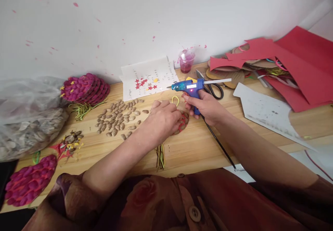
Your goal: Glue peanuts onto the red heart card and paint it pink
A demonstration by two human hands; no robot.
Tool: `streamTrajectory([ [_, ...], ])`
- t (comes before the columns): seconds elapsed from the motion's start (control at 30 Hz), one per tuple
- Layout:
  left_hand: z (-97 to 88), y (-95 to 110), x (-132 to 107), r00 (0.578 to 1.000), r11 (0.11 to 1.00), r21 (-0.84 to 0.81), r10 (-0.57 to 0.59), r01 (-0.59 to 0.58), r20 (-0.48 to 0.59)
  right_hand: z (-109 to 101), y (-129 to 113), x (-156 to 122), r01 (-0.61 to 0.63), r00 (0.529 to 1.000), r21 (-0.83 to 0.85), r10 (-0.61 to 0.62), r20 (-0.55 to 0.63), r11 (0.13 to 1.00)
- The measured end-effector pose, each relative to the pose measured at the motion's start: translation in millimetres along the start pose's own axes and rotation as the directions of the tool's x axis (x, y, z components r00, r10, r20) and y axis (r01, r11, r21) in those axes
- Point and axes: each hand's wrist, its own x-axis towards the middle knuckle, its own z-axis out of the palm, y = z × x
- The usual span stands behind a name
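Note:
My right hand (208,106) grips a blue glue gun (193,88) with a white glue stick out of its back; its nozzle points left and a red light glows on its side. My left hand (165,116) is curled over a red disc (184,123) covered with brown shells, its fingertips hidden. A yellow cord loop (175,101) sticks up past the disc's far side, and a green and brown tassel (160,157) hangs toward me. Many loose brown shells (117,118) lie left of my left hand.
Behind stand a paper with small red stars (145,81), a cup of purple paint (186,62) and black scissors (217,91). Red card scraps (293,60) and grey board (265,109) lie right. Purple shell-covered discs (85,88) and a plastic bag (31,120) sit left.

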Motion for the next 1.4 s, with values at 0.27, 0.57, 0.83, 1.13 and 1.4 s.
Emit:
streamTrajectory([
  [0.27, 0.7, -0.9, -0.1, 0.997, 0.999, -0.017, -0.031, 0.032, 0.069, -1.3, 0.5, 0.1, 0.008, 1.0, -0.014, -0.008, 0.012, 1.0],
  [0.57, -5.2, 3.3, 3.0, 0.983, 0.997, -0.037, -0.058, 0.066, 0.171, -1.2, 1.0, 0.6, 0.006, 1.0, 0.025, -0.006, 0.002, 1.0],
  [0.83, -4.7, 3.8, 3.4, 0.98, 0.997, -0.029, -0.071, 0.078, 0.186, -0.7, 0.2, -0.7, 0.002, 1.0, 0.023, -0.002, -0.004, 1.0],
  [1.13, -13.2, -9.2, -14.9, 0.997, 0.993, -0.092, -0.075, 0.078, 0.031, -0.9, -0.3, -1.1, 0.0, 1.0, 0.006, 0.0, -0.002, 1.0],
  [1.4, -41.5, -37.5, -75.3, 0.942, 0.928, -0.231, -0.321, 0.292, -0.101, -3.0, 2.7, -0.1, 0.021, 1.0, 0.005, -0.021, 0.022, 1.0],
])
